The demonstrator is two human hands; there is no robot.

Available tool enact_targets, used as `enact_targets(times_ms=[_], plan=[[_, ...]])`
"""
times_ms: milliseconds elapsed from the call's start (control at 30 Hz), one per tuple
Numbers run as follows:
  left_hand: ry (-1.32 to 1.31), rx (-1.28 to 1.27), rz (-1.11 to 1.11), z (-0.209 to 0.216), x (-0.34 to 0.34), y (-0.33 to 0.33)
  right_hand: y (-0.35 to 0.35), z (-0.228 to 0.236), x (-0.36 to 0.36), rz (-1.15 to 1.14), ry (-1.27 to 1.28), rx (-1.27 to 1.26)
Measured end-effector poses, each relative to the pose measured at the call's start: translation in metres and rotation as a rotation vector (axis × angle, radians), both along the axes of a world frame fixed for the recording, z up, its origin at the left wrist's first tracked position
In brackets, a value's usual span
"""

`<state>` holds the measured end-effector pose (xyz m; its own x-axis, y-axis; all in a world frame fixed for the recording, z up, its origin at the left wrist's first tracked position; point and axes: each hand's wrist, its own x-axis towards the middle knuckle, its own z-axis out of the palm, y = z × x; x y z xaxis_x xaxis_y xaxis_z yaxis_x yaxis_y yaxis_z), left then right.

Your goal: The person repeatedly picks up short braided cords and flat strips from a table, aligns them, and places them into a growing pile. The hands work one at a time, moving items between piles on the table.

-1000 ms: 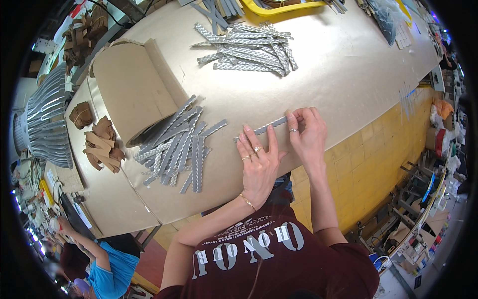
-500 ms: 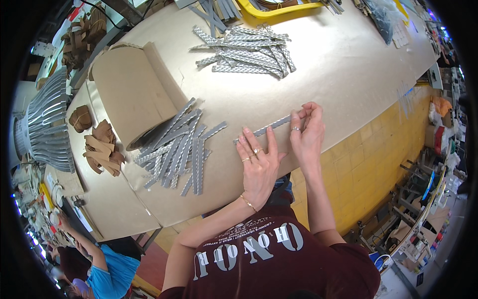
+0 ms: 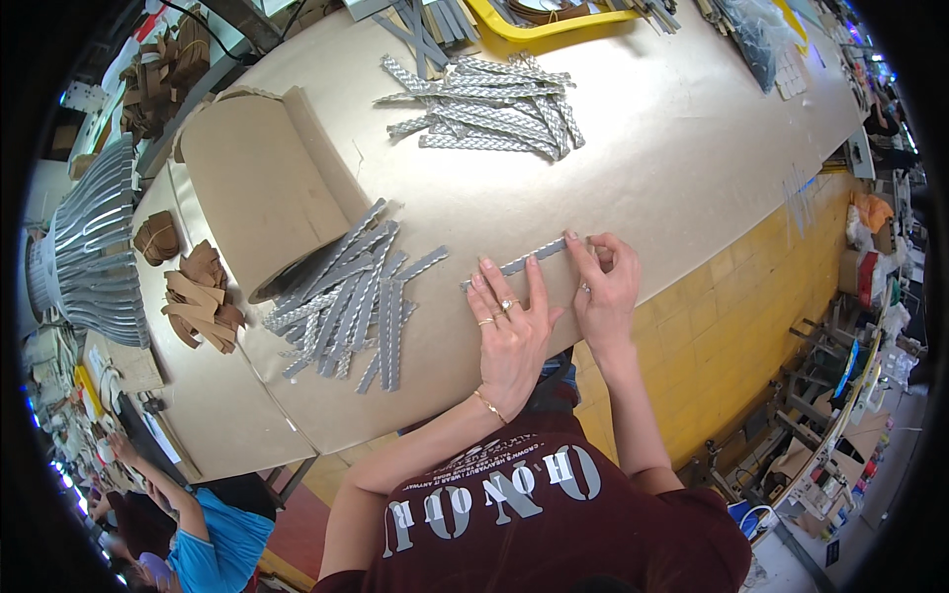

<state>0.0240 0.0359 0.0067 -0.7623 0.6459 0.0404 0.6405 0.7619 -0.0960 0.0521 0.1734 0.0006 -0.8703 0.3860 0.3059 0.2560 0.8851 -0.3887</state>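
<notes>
Your braid-trimmed grey strip [image 3: 552, 248] lies on the tan tabletop [image 3: 425, 183] in front of you, slim and nearly straight, matte grey with a silvery-white twist running along it, its right end angled away from you. Your left hand [image 3: 514, 331] is spread wide, fingertips resting on it. Your right hand [image 3: 608, 292], fingers bent, reaches its right end; I cannot tell whether it pinches it.

Braided strips [image 3: 494, 105] — ridged, shiny; tabletop [image 3: 682, 148] — smooth, glossy; roll [image 3: 259, 178] matt, papery.
</notes>
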Motion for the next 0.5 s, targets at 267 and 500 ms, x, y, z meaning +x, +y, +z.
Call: enact_targets(times_ms=[267,500], plan=[[-0.149,0.159,-0.006,0.003,-0.004,-0.032,-0.003,-0.001,0.000,-0.046,-0.031,0.087],[0.040,0.320,-0.122,0.002,-0.024,-0.050,-0.004,-0.007,-0.001,-0.193,0.087,-0.169]])
